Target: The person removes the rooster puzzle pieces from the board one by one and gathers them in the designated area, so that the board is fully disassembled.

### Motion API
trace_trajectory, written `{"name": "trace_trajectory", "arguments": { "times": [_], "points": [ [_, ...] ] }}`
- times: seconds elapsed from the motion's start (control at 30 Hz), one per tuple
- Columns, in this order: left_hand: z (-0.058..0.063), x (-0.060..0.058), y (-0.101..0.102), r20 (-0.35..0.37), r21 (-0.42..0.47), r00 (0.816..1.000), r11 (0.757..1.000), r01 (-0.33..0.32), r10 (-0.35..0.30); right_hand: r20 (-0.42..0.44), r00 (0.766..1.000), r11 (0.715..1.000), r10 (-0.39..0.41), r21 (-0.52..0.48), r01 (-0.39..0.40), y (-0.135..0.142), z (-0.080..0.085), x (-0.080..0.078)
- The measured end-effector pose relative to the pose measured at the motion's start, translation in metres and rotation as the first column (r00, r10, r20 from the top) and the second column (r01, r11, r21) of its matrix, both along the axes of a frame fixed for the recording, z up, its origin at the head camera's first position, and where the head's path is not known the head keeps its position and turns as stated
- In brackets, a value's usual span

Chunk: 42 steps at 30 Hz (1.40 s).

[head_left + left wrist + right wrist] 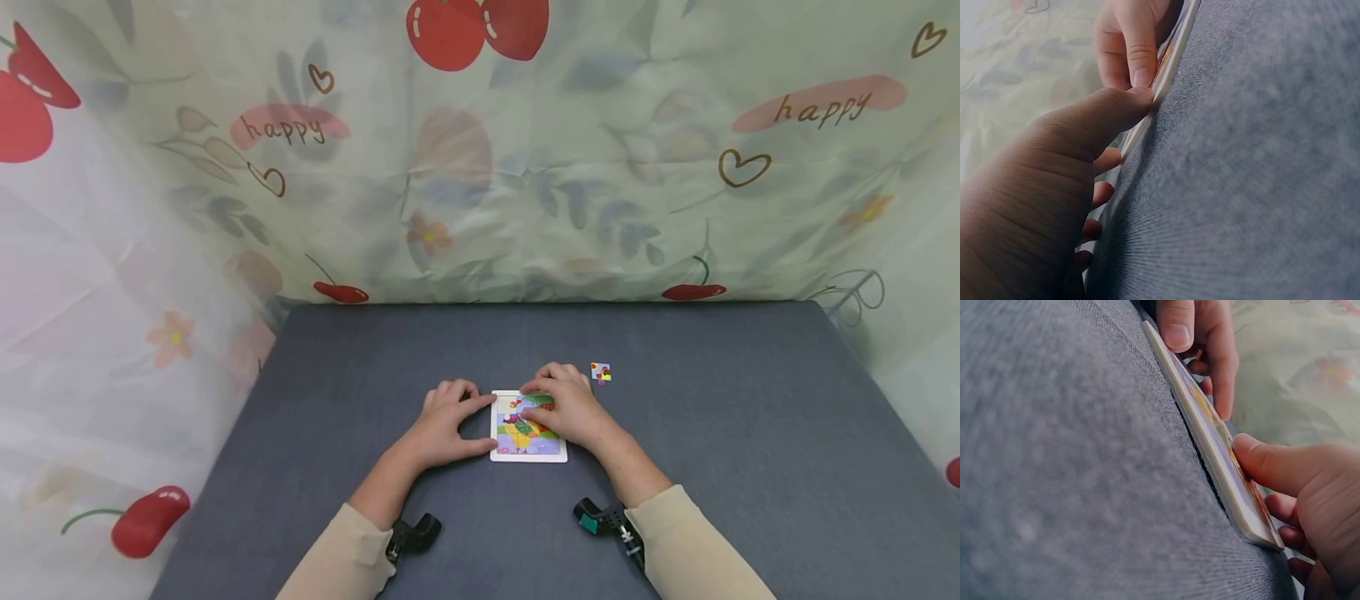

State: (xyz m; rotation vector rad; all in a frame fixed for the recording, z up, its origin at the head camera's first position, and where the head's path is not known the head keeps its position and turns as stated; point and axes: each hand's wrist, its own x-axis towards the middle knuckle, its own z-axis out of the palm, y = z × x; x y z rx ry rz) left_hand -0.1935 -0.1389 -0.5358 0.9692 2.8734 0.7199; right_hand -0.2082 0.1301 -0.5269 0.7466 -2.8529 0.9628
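A small jigsaw puzzle (528,447) with a white frame and a colourful cartoon picture lies flat on the table. Against its left edge rest the thumb and index fingertips of my left hand (442,425), spread apart, the other fingers off to the side. My right hand (572,408) reaches over the puzzle's upper right part. Its thumb touches the picture in the right wrist view, and its bent fingers lie toward the top edge; whether a piece is between them is hidden. Beyond this hand lies a loose puzzle piece (601,372).
A dark grey cloth covers the table (720,433). Patterned curtain (525,167) hangs behind and at both sides. Black wrist devices, left (414,533) and right (611,521), stick out from the light sleeves over the near part of the table.
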Motion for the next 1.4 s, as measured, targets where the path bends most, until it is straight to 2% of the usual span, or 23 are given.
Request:
{"name": "trace_trajectory", "arguments": {
  "times": [0.1,0.37,0.73,1.07,1.27,1.4],
  "points": [
    [0.0003,0.0003,0.0001,0.008,-0.008,1.000,1.000,-0.005,0.005,-0.019,1.000,1.000,-0.025,-0.007,0.025,0.0011,-0.0017,-0.0009],
    [0.0007,0.0011,0.0001,0.016,-0.007,1.000,1.000,-0.009,0.009,-0.044,0.999,0.999,-0.023,0.037,0.025,0.0036,-0.0036,-0.0018],
    [0.0002,0.0011,0.0011,0.015,-0.012,1.000,1.000,-0.014,0.014,0.054,0.998,0.999,-0.032,-0.019,0.033,0.0059,-0.0004,-0.0013],
    [-0.0016,0.0015,0.0003,0.005,-0.007,1.000,1.000,-0.012,0.012,0.004,1.000,0.997,-0.003,-0.082,0.004,0.0076,-0.0045,-0.0030],
    [0.0004,0.0011,0.0008,0.004,-0.011,1.000,1.000,-0.011,0.011,0.019,1.000,0.996,0.005,-0.094,-0.003,0.0093,-0.0012,-0.0020],
    [0.0009,0.0004,0.0009,0.015,-0.024,1.000,1.000,-0.015,0.015,-0.003,1.000,0.995,0.021,-0.096,-0.021,0.0101,0.0009,-0.0009]
  ]
}}
